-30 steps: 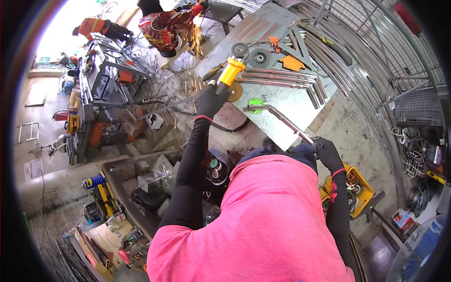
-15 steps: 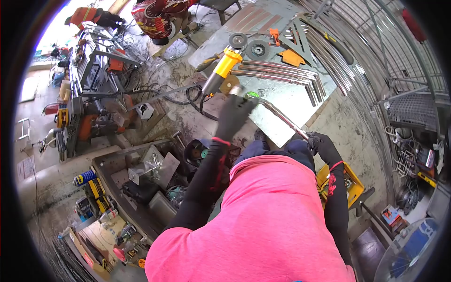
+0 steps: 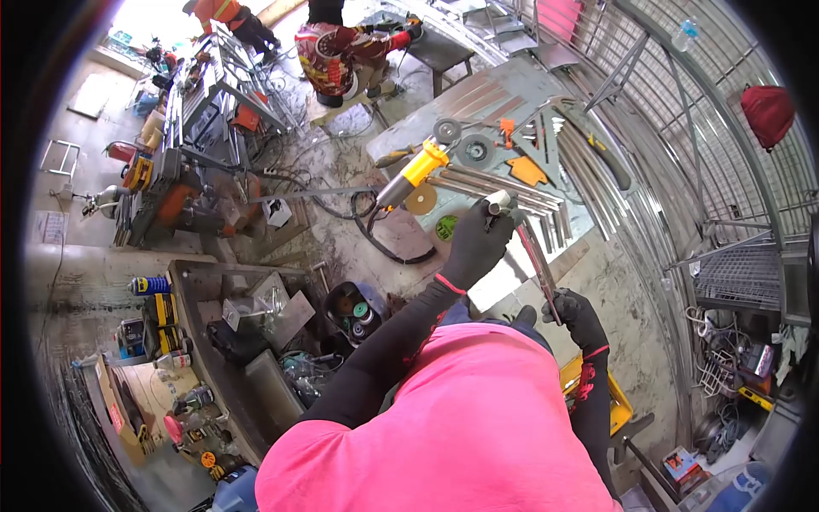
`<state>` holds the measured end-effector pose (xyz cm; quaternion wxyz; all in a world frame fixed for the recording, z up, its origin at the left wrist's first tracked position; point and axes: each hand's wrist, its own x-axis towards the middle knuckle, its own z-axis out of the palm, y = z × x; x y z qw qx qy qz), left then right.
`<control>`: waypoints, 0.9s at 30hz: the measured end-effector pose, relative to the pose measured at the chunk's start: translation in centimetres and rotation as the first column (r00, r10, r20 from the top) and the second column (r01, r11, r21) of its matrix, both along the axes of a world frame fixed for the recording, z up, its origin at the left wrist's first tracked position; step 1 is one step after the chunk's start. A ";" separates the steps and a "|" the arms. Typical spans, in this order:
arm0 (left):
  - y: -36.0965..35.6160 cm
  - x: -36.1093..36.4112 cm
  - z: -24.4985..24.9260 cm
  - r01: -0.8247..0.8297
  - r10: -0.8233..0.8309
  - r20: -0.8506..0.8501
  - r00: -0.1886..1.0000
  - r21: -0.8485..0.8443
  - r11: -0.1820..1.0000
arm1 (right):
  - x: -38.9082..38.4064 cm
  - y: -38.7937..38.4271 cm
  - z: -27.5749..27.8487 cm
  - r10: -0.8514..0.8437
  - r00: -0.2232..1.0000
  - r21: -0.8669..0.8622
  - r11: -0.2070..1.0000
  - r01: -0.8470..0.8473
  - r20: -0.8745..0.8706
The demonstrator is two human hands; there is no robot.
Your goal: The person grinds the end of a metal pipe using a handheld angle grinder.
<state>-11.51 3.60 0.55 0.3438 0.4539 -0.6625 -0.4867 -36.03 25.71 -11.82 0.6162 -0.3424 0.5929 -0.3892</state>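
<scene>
My left hand (image 3: 482, 243), in a black glove, is closed around a short pale cylinder (image 3: 498, 201) with a round open-looking end. A slim shiny metal bar (image 3: 537, 260) with reddish reflections runs from beside that hand down to my right hand (image 3: 576, 317). The black-gloved fingers of my right hand grip the bar's near end. Whether my left hand also touches the far end is hidden. Beyond the hands, a yellow-and-grey angle grinder (image 3: 414, 175) lies by a metal sheet. A green disc (image 3: 446, 226) and a tan disc (image 3: 420, 200) lie near it.
On the metal sheet (image 3: 409, 132) lie several metal bars (image 3: 503, 194), a grinding disc (image 3: 474, 150) and orange pieces (image 3: 527, 171). A bin of tools (image 3: 247, 375) stands at left, a yellow crate (image 3: 618, 405) at right. Two people (image 3: 328, 60) (image 3: 223, 13) work farther off.
The view has shifted. My left hand has moved right, away from the green disc, with the pale cylinder. The bar now points more steeply away from me, still in my right hand.
</scene>
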 end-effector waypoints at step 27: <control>-1.4 -10.9 8.5 -0.025 0.064 0.113 0.992 -0.317 0.948 | -2.6 -6.6 11.1 0.026 0.778 -0.152 0.984 0.089 0.627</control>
